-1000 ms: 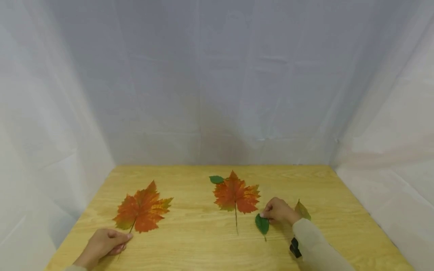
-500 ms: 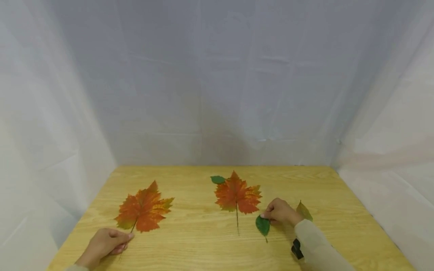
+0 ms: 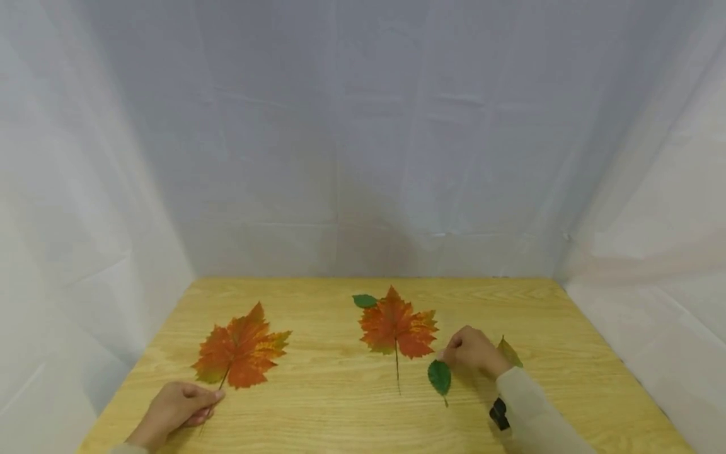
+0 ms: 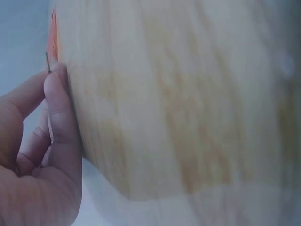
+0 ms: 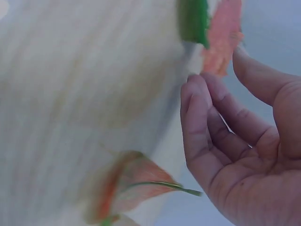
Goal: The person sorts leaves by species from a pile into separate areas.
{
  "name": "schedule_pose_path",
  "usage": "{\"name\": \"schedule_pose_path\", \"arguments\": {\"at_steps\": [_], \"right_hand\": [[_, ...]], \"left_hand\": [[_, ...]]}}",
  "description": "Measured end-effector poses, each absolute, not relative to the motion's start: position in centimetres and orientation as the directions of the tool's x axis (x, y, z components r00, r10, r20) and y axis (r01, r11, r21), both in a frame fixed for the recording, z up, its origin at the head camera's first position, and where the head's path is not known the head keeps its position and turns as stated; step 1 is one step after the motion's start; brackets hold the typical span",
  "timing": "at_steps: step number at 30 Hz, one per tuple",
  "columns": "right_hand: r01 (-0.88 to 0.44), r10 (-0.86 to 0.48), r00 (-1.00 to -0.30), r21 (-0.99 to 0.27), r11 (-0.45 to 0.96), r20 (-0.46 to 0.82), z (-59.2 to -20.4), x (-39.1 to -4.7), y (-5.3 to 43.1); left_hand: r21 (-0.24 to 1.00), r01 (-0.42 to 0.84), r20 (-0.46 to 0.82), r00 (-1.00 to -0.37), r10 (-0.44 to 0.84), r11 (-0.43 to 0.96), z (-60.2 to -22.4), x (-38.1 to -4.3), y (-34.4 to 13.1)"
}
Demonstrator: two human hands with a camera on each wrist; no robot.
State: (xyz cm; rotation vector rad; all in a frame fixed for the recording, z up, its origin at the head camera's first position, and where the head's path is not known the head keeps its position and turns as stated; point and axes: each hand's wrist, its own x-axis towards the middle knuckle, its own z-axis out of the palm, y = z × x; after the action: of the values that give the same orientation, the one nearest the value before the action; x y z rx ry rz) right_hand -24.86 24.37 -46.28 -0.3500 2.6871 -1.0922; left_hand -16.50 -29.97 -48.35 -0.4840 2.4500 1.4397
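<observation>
At the left of the table, my left hand (image 3: pixel 177 408) pinches the thin stem of an orange-red maple leaf (image 3: pixel 241 347) between thumb and finger. The stem's end (image 4: pixel 48 63) sticks out past the fingertips in the left wrist view. On the right side, my right hand (image 3: pixel 472 350) is beside the tip of a green oval leaf (image 3: pixel 439 378) that lies on the wood. The right wrist view has the thumb (image 5: pixel 263 77) apart from the loosely bent fingers, nothing between them, and the green leaf (image 5: pixel 193 21) beyond the fingertips.
A second maple leaf (image 3: pixel 394 325) lies mid-table, its stem pointing toward me. Its upper left edge meets a small green leaf (image 3: pixel 364 301). A yellow-brown leaf (image 3: pixel 509 353) lies behind the right wrist, partly hidden. White sheeting (image 3: pixel 363 157) encloses the wooden table (image 3: pixel 317 403).
My right hand has let go of the green leaf and shifted slightly up and to the right. The leaf stays on the table. My left hand keeps its pinch on the stem.
</observation>
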Motion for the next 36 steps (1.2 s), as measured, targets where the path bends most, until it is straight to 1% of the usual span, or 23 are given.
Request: {"name": "schedule_pose_path", "arguments": {"at_steps": [2, 7, 18, 25, 29, 32, 34, 36], "right_hand": [[-0.133, -0.268, -0.959, -0.689, 0.712, -0.092, -45.7, -25.1, 24.1], [-0.185, -0.235, -0.972, -0.653, 0.734, 0.012, -44.6, -26.5, 23.2], [-0.196, -0.095, -0.979, -0.732, 0.653, 0.178, -44.3, -30.5, 18.1], [-0.145, 0.015, -0.984, -0.839, 0.525, 0.179, -45.2, -32.2, 14.9], [-0.190, 0.054, -0.967, -0.840, 0.508, 0.250, -46.5, -32.7, 13.5], [-0.178, 0.061, -0.968, -0.840, 0.513, 0.243, -47.3, -33.1, 12.5], [-0.141, 0.060, -0.978, -0.842, 0.521, 0.200, -47.8, -33.4, 11.8], [-0.131, 0.040, -0.983, -0.833, 0.538, 0.180, -48.1, -33.6, 11.3]], "left_hand": [[0.785, -0.412, -0.385, -0.910, -0.156, 0.462, -48.4, -16.5, -30.0], [0.780, -0.414, -0.381, -0.909, -0.169, 0.469, -48.4, -16.6, -30.0], [0.791, -0.416, -0.377, -0.909, -0.179, 0.449, -48.3, -16.4, -29.7], [0.790, -0.418, -0.370, -0.909, -0.194, 0.450, -48.2, -16.3, -29.7], [0.792, -0.419, -0.367, -0.908, -0.201, 0.445, -48.2, -16.2, -29.7], [0.804, -0.394, -0.357, -0.919, -0.169, 0.445, -48.1, -16.2, -29.8], [0.814, -0.379, -0.352, -0.925, -0.146, 0.440, -48.1, -16.2, -29.8], [0.817, -0.374, -0.353, -0.926, -0.130, 0.440, -48.0, -16.2, -29.9]]}}
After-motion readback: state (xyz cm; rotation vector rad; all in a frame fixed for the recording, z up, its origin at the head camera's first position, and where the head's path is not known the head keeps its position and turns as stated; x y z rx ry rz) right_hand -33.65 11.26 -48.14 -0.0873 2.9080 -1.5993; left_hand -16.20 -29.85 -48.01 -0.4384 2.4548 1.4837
